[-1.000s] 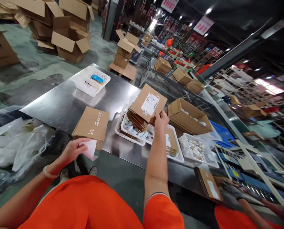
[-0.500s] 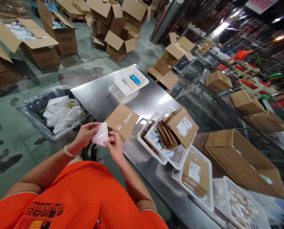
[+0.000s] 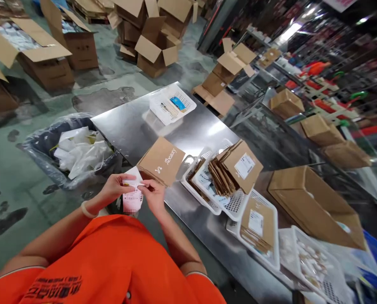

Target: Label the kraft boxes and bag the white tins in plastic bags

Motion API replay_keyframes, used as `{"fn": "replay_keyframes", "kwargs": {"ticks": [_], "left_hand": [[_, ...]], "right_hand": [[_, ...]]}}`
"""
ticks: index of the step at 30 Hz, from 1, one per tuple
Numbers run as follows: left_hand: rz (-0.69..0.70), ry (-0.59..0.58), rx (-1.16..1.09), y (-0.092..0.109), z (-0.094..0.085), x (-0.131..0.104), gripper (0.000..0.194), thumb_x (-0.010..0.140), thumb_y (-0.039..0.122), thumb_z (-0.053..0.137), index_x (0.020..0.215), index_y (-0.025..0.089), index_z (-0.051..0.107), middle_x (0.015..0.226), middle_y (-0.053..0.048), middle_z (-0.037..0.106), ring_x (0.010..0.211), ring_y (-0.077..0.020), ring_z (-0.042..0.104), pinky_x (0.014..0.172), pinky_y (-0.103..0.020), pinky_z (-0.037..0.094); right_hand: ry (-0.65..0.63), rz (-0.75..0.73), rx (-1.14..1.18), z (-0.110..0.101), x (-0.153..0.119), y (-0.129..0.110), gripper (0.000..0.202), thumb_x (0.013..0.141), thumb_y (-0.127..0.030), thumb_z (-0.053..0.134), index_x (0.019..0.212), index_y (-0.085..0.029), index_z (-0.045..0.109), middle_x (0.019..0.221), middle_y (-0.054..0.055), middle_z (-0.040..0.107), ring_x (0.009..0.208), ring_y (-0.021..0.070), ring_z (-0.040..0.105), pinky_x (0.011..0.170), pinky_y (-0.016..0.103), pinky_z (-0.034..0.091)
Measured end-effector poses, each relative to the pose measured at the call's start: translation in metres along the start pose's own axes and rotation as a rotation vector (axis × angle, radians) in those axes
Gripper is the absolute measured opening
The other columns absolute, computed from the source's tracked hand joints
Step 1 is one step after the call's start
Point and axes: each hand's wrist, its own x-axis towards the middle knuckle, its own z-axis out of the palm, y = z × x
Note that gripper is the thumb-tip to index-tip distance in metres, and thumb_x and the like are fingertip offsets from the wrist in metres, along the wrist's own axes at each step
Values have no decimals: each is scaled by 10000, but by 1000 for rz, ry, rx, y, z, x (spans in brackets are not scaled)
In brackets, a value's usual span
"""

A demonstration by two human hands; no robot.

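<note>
A white printed label sheet (image 3: pixel 132 200) hangs between my two hands, just off the near edge of the metal table (image 3: pixel 125 126). My left hand (image 3: pixel 112 188) has its fingers closed on the sheet's left side. On the right side, my right hand (image 3: pixel 154 193) pinches the sheet near its upper part. Small print shows on the lower portion, and a blank white part sticks up above the fingers. Right beside my right hand, a flat brown cardboard box (image 3: pixel 163 160) with white lettering lies on the table.
Left of the table stands a lined bin (image 3: pixel 41 150) with white scraps. A white basket (image 3: pixel 158 112) sits at the far end. More baskets (image 3: pixel 275 249) with cardboard mailers line the right. Open cartons (image 3: pixel 49 71) stand on the floor.
The sheet has opened downward, showing its printed lower part. My left hand has moved slightly down, and my right fingers have closed in on the sheet. The view has shifted a little.
</note>
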Motion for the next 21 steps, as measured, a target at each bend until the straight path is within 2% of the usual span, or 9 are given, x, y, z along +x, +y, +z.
{"fn": "replay_keyframes", "kwargs": {"ticks": [2, 6, 9, 13, 15, 17, 19, 20, 21], "left_hand": [[-9, -8, 23, 3, -1, -1, 678, 406, 366, 1105, 991, 121, 867, 868, -87, 859, 746, -236, 770, 727, -344, 622], [-113, -123, 193, -1, -13, -10, 523, 494, 462, 1072, 840, 135, 857, 767, -67, 822, 686, -217, 726, 640, -305, 568], [-294, -263, 270, -10, -17, -18, 464, 549, 501, 1056, 772, 144, 860, 739, -88, 811, 686, -237, 733, 611, -311, 553], [-380, -270, 168, -18, 3, -10, 532, 507, 521, 1084, 812, 138, 877, 837, -144, 848, 774, -268, 786, 699, -346, 618], [-379, -261, 132, -20, 14, 1, 588, 495, 545, 1094, 846, 125, 880, 855, -155, 847, 782, -261, 788, 733, -353, 631], [-365, -244, 122, -27, 16, 12, 650, 481, 599, 1094, 861, 120, 872, 861, -156, 842, 776, -247, 782, 739, -344, 627], [-370, -241, 158, -40, 7, 20, 746, 453, 725, 1060, 833, 117, 854, 847, -164, 831, 760, -247, 771, 728, -344, 620], [-374, -246, 197, -48, -2, 23, 799, 447, 814, 1015, 802, 119, 842, 825, -167, 822, 746, -255, 764, 718, -354, 617], [-350, -243, 252, -57, -12, 25, 836, 470, 906, 945, 752, 129, 822, 783, -165, 806, 720, -264, 752, 695, -364, 607]], "right_hand": [[32, -71, -61, -2, -8, -1, 180, 776, -453, 829, 729, -283, 793, 732, 29, 753, 747, 252, 676, 766, 408, 567], [159, -181, -182, -28, 0, -18, 161, 866, -409, 775, 760, -289, 785, 1152, 104, 822, 1080, 305, 739, 834, 416, 598], [317, -177, -284, -67, 45, -36, 151, 828, -392, 778, 758, -261, 751, 1212, 117, 781, 1149, 299, 710, 840, 386, 582], [400, -82, -385, -106, 126, -47, 120, 721, -287, 776, 661, -243, 681, 1028, 70, 739, 1079, 280, 696, 1013, 425, 560], [390, -34, -437, -110, 156, -45, 135, 718, -264, 760, 641, -244, 651, 990, 52, 725, 1011, 262, 688, 1044, 439, 554], [367, 18, -501, -109, 175, -39, 126, 740, -259, 745, 660, -239, 651, 1002, 65, 732, 995, 264, 686, 1038, 447, 561], [350, 72, -590, -105, 182, -34, 50, 771, -251, 742, 752, -219, 707, 1081, 112, 753, 1089, 305, 692, 1083, 481, 549], [359, 84, -644, -103, 182, -32, 90, 793, -253, 749, 867, -202, 759, 1179, 150, 759, 1188, 342, 684, 1128, 517, 530], [386, 78, -705, -101, 180, -31, 232, 819, -263, 764, 1035, -184, 796, 1319, 195, 739, 1317, 387, 649, 1181, 565, 496]]}}
